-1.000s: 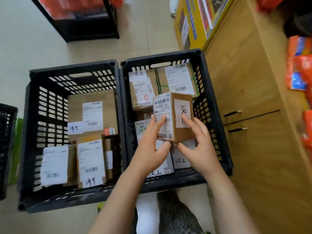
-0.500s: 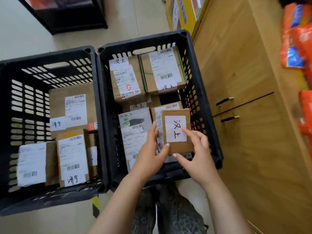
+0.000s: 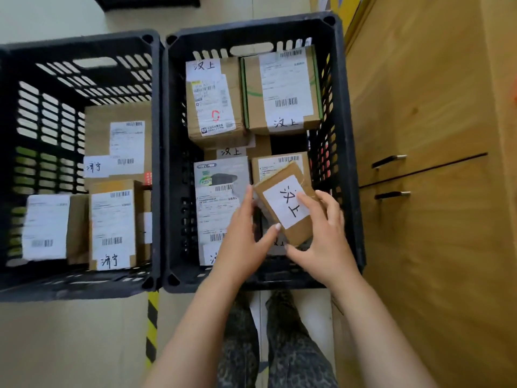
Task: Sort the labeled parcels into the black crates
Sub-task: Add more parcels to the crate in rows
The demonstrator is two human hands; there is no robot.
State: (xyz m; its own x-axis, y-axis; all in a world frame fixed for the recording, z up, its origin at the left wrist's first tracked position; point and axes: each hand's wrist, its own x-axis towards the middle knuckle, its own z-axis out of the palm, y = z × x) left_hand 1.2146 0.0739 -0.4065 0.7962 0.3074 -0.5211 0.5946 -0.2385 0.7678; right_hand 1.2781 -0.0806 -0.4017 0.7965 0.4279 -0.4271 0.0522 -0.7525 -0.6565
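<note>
Over the right black crate (image 3: pixel 251 26), already well stocked, the small parcel (image 3: pixel 282 208) sits tilted in the near right corner, its handwritten label matching the others inside. The right hand (image 3: pixel 326 242) pinches it, fingers curled on the label, thumb under the near edge. The left hand (image 3: pixel 242 242) lies flat-fingered against its left side, steadying rather than grasping. It probably needs squaring up, then lowering flat onto the labelled box (image 3: pixel 275 163) underneath, label upward. The wooden cabinet (image 3: pixel 419 107) crowds the right side. The left black crate (image 3: pixel 78 42) holds differently marked parcels, so no drifting there. The grey parcel (image 3: pixel 218 197) alongside leaves only a narrow slot.
</note>
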